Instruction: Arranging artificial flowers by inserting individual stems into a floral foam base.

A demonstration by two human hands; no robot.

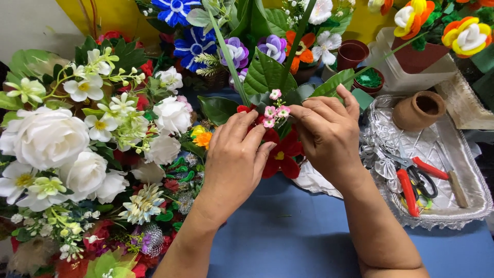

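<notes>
Forearms come in from the bottom edge over a blue tabletop (288, 231), bare, converging toward the middle of the head view. Left hand (234, 159) sits palm-down, fingers curled forward and closed around the lower part of a small bunch; red flower (280, 154) shows just right of its knuckles, touching them. Right hand (327, 131) is higher and tilted in from the right, thumb and forefinger pinched together on or right beside the sprig of tiny pink blossoms (274, 110); whether the pinch has the stem itself or something thin beside it, cannot tell, the fingertips hide it. Key relation: the pink sprig stands between the two hands, just above the left fingertips and just left of the right fingertips, its stem running roughly up and away from the camera, in line with the long green leaves (267, 72) behind. Right hand is the nearer of the two to the blossoms; left holds the base below. To the left, a dense bank of white artificial roses (46, 136) and mixed blooms. To the right, a silver foil tray (463, 206) with red-handled scissors (411, 180), well apart from both hands; a small clay pot (419, 109) on the tray's far end.
</notes>
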